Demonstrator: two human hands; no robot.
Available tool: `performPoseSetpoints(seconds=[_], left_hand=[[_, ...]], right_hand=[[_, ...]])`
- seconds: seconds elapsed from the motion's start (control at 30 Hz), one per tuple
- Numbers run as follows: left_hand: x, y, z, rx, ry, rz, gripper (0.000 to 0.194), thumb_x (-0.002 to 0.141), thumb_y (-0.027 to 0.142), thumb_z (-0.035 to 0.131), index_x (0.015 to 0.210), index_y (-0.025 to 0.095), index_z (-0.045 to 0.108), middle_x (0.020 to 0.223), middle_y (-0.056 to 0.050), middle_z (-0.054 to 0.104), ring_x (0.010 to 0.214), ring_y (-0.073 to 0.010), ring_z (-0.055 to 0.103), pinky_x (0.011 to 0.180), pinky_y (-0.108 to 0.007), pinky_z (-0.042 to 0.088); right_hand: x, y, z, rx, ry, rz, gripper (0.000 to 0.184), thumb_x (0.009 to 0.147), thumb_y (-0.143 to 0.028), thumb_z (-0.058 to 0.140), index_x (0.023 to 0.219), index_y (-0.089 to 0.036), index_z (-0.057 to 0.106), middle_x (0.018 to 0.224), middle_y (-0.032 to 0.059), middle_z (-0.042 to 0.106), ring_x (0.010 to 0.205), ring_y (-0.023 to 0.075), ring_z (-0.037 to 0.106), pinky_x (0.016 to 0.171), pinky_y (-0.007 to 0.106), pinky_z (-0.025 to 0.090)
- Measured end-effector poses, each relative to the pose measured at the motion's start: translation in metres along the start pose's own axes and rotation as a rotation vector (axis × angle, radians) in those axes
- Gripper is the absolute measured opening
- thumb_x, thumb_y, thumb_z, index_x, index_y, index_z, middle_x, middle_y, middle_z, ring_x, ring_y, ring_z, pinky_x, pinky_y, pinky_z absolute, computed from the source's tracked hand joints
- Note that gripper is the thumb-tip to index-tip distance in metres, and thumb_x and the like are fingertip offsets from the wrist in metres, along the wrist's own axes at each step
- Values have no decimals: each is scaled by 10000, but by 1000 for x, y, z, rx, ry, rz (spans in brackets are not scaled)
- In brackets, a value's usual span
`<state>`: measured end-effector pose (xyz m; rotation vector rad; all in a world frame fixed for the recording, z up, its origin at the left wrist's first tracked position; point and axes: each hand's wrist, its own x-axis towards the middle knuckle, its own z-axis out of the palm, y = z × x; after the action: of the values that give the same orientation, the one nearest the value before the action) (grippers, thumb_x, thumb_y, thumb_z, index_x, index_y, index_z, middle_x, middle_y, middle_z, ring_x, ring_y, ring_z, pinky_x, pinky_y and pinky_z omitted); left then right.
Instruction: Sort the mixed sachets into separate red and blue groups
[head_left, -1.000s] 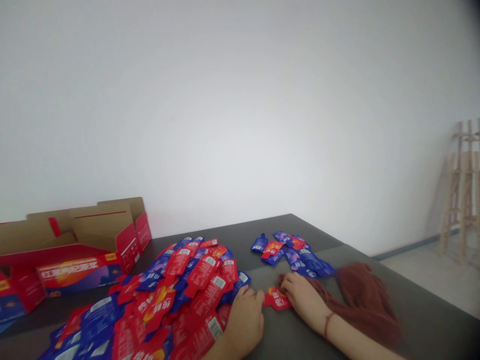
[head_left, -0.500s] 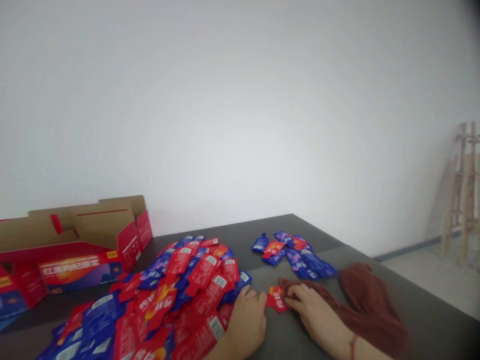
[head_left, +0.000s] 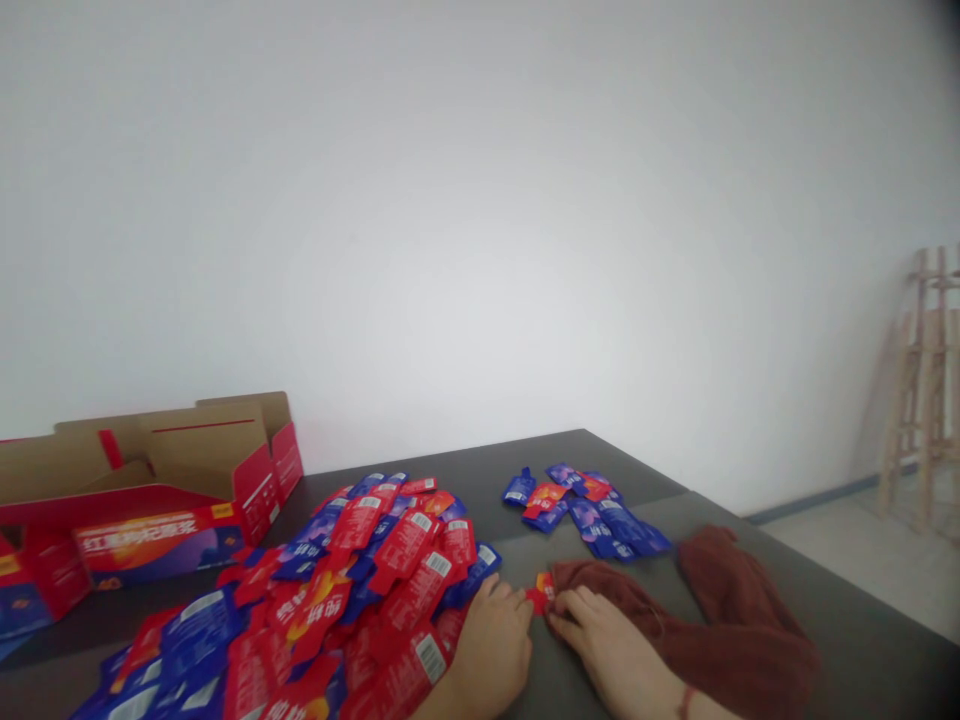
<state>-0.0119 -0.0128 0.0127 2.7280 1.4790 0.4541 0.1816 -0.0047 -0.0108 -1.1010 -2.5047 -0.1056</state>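
A red sachet (head_left: 541,592) with an orange print lies on the table between my hands, mostly covered. My left hand (head_left: 493,640), fingers curled, pinches its left end. The brown cloth (head_left: 742,630) stretches from the right, and its near end lies over the sachet. Gripping that end, my right hand (head_left: 611,640) presses the cloth down on the sachet with bent fingers. Beside my left hand rises a heap of red and blue sachets (head_left: 401,550). Beyond the cloth is a smaller group of blue and red sachets (head_left: 611,520).
Two open cardboard boxes, red and blue with tan insides, stand at the left; the larger box (head_left: 157,540) is near the wall (head_left: 480,250). The dark table (head_left: 465,455) ends at the right. A wooden stand (head_left: 930,390) is on the floor beyond.
My right hand has slid left with the cloth, covering more of the red sachet. My left hand stays at the sachet's end.
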Motion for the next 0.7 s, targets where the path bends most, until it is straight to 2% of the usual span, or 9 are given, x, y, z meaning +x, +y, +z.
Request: performPoseSetpoints(seconds=[0.17,0.27,0.4,0.53,0.6,0.7], left_hand=[[3,-2,2,-16,-6,11,306,815,196,464,1084,188,609,1144,-58,637,1057,-217,516,1073,-419,238],[4,0,2,-2,-17,-1,290,824,207,466,1072,191,615,1138,-57,639,1044,-217,517,1073,-427,236],[4,1,1,-1,-14,-6,310,836,209,457,1111,208,601,1136,-45,636,1046,-215,509,1071,-429,239],[3,2,-1,2,-36,-12,360,846,178,422,1164,222,584,1153,-42,621,1069,-213,498,1070,-423,243],[3,2,-2,1,-35,-21,388,838,159,416,1185,223,576,1151,-44,617,1080,-211,493,1071,-415,242],[3,2,-4,-10,-48,-26,374,832,158,420,1155,223,596,1137,-43,618,1087,-211,489,1076,-410,232]], right_hand=[[-16,41,-18,-13,-43,196,340,864,-65,420,1012,-215,687,1029,74,617,939,217,529,866,341,392],[-14,57,-17,-22,-36,220,356,860,-53,411,1034,-203,683,1050,82,617,965,218,531,882,338,389],[8,45,-7,-60,-16,183,322,879,-60,414,1008,-176,686,1010,85,627,949,225,530,858,338,394],[36,18,0,-53,-44,16,245,911,-140,452,961,-194,686,986,58,629,924,212,533,802,320,399],[47,13,-2,-61,-72,-28,230,911,-168,465,959,-208,686,989,51,629,933,216,532,793,323,397],[57,25,-10,-115,-98,60,270,903,-150,439,995,-205,687,1002,72,635,968,235,533,813,345,393]])
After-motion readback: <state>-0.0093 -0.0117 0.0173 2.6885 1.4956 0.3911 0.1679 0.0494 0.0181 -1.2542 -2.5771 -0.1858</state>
